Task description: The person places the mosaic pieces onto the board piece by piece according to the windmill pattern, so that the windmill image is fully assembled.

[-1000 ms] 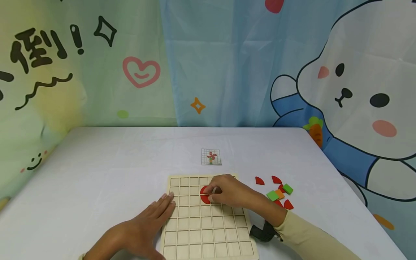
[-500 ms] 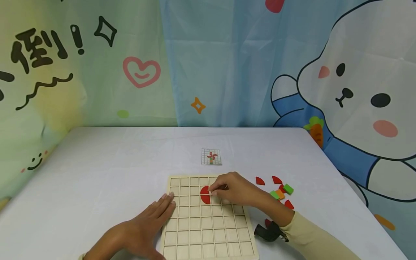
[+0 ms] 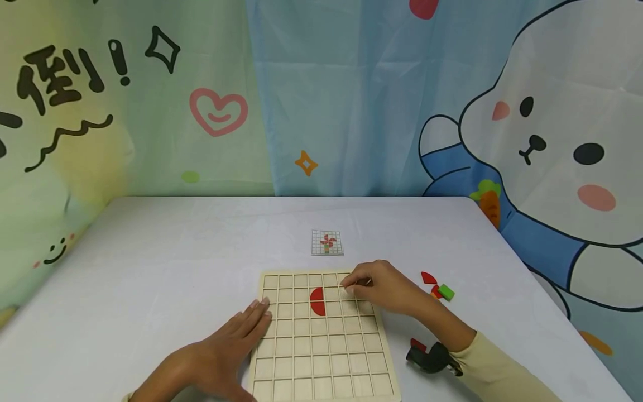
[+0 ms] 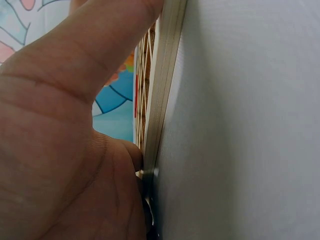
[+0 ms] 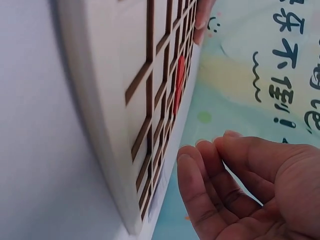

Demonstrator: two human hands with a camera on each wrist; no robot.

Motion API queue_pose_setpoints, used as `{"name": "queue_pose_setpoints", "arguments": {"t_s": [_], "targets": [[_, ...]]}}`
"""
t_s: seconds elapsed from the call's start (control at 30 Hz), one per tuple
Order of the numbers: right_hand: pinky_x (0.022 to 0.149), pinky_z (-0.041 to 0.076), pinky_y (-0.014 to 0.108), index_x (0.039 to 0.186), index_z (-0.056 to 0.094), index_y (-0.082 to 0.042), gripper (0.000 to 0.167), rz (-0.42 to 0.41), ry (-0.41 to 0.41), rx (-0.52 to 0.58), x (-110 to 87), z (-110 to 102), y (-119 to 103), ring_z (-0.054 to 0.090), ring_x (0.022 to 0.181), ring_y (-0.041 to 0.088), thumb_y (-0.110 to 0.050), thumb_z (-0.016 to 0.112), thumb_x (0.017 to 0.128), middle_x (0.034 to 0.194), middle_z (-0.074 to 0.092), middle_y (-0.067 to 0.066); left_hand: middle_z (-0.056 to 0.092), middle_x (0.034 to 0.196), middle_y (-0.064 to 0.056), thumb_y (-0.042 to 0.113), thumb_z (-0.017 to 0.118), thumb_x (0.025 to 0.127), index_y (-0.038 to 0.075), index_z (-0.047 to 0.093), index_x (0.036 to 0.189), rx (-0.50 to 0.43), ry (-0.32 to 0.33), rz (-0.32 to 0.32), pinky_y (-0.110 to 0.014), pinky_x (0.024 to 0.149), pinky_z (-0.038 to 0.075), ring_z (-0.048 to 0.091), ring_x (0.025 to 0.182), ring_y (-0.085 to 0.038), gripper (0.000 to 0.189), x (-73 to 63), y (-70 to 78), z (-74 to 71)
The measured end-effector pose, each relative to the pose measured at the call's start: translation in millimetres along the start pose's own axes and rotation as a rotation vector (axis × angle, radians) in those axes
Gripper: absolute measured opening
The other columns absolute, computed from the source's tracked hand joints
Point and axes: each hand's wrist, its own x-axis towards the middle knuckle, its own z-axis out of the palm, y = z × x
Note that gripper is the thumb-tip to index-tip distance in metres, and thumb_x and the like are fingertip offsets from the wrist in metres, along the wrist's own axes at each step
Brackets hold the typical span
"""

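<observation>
A wooden grid board [image 3: 321,365] lies on the white table, two red quarter-round pieces [image 3: 318,309] sitting one above the other in its cells. Along the board's left edge my left hand [image 3: 226,352] rests with straight, spread fingers; the left wrist view shows its palm [image 4: 60,140] against the board's side. My right hand [image 3: 384,287] hovers over the upper right part of the board. Its fingers are loosely curved, and the right wrist view shows nothing between the thumb and fingertips [image 5: 191,159].
Behind the board lies a small gridded card [image 3: 326,243] with a red flower picture. To the right are loose red pieces [image 3: 428,277] and a green block [image 3: 446,291], others hidden by my right arm. Another red piece [image 3: 417,344] lies by the black wrist device [image 3: 432,357].
My right hand has drawn away from the two red pieces, moving right across the board, and its forearm now covers more of the loose pieces. The left hand stays put.
</observation>
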Motion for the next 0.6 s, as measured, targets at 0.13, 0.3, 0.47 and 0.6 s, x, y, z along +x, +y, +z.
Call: {"name": "queue_pose_setpoints", "arguments": {"t_s": [0.13, 0.3, 0.47, 0.6], "targets": [[0.073, 0.052, 0.028, 0.105, 0.075, -0.006, 0.016, 0.023, 0.028, -0.007, -5.3, -6.1, 6.4, 0.06, 0.084, 0.013, -0.009, 0.067, 0.092, 0.098, 0.069, -0.005, -0.005, 0.162, -0.015, 0.076, 0.072, 0.063, 0.002, 0.009, 0.156, -0.002, 0.0, -0.003, -0.057, 0.113, 0.015, -0.003, 0.147, -0.033, 0.134, 0.4, -0.2, 0.4], [0.073, 0.053, 0.028, 0.107, 0.074, -0.005, 0.017, 0.045, 0.074, -0.029, -12.4, -14.2, 14.2, 0.062, 0.085, 0.013, -0.008, 0.065, 0.093, 0.1, 0.07, -0.002, -0.005, 0.162, -0.015, 0.076, 0.072, 0.063, 0.002, 0.01, 0.156, -0.005, -0.001, -0.004, -0.057, 0.113, 0.014, -0.003, 0.147, -0.033, 0.134, 0.3, -0.1, 0.5], [0.073, 0.053, 0.029, 0.107, 0.074, -0.005, 0.017, 0.057, 0.124, -0.064, -19.1, -21.5, 21.0, 0.063, 0.086, 0.013, -0.006, 0.065, 0.092, 0.101, 0.07, -0.001, -0.005, 0.162, -0.015, 0.076, 0.072, 0.063, 0.002, 0.01, 0.155, 0.002, 0.0, -0.005, -0.057, 0.113, 0.014, -0.003, 0.147, -0.033, 0.133, 0.2, -0.4, 0.7], [0.073, 0.053, 0.029, 0.106, 0.074, -0.005, 0.016, 0.082, 0.14, -0.063, -24.2, -25.2, 27.2, 0.063, 0.087, 0.013, -0.008, 0.066, 0.092, 0.099, 0.069, -0.001, -0.005, 0.162, -0.015, 0.076, 0.071, 0.063, 0.002, 0.009, 0.156, 0.006, 0.0, -0.005, -0.057, 0.113, 0.014, -0.004, 0.147, -0.033, 0.134, 0.4, -0.6, 1.3]]}}
